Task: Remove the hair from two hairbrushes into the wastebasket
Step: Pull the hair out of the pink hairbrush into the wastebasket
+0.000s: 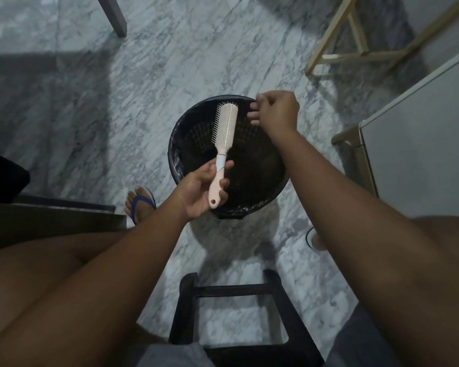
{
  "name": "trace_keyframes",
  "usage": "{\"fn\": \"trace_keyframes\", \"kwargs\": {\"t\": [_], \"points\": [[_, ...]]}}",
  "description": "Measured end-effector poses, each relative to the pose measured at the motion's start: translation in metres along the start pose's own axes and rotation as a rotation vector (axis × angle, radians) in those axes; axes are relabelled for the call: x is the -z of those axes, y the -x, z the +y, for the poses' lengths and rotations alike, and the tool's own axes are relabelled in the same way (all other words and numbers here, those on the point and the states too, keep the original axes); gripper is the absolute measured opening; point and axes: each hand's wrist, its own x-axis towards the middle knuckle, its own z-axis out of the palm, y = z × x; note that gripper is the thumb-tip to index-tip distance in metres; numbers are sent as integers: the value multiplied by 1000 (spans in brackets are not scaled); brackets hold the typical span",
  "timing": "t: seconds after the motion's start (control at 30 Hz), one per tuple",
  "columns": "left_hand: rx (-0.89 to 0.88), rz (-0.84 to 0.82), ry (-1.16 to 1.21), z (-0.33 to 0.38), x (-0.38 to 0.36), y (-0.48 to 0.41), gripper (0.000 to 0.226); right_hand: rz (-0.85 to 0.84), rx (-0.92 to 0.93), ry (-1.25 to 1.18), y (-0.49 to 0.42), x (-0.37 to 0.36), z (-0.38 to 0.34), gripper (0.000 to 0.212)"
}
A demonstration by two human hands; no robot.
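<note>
Both bare forearms reach forward and down from the bottom of the view. The left hand [202,189] is turned palm up, its fingers and thumb curled around the handle of a hairbrush [221,152], which points up and away from the person. The right hand [276,111] is stretched farther out and higher, wrist bent, back of the hand facing the camera, with the fingertips [253,119] pinched together and pointing left. Whether they hold anything cannot be told. The two hands are well apart.
</note>
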Motion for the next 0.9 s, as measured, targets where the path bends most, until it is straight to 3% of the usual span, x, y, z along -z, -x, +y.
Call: {"fn": "trace_keyframes", "kwargs": {"t": [0.13,0.3,0.6,0.7,0.8,0.9], "points": [[-25,25,48,2,-1,-1,34,-267,-89,33,20,-1,22,28],[-7,38,-20,1,-4,-3,33,-517,61,125,32,2,30,34],[-55,85,-49,3,4,-4,42,-397,211,283,21,8,13,19],[-86,102,-24,6,10,-2,42,-190,245,196,10,18,8,17],[-85,87,-15,7,11,0,42,-31,267,279,3,24,17,11],[-71,89,-25,7,8,0,41,-301,163,727,6,21,42,15]]}}
